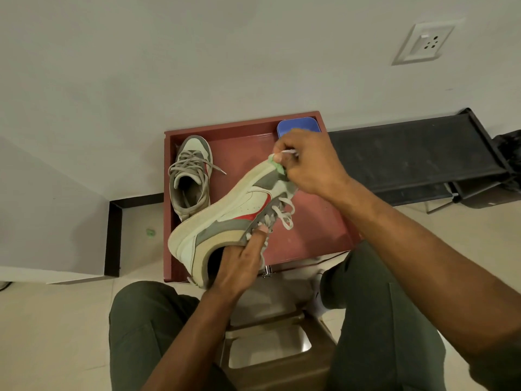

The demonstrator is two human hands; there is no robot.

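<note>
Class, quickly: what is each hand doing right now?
Left hand: grips the sneaker at its collar.
Right hand: pinches a small green-and-white thing against the sneaker's toe.

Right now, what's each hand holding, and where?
Left hand grips the raised sneaker at its collar, fingers inside. Right hand pinches a small green-and-white item against the toe.

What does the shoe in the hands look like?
The shoe is an off-white sneaker with grey panels, a red side mark, a tan heel band and loose white laces. It looks worn and leathery. It is held tilted over the red tray, toe pointing away, sole turned left. The left hand grips its opening at the heel end; the right hand pinches a green wad against its toe.
</note>
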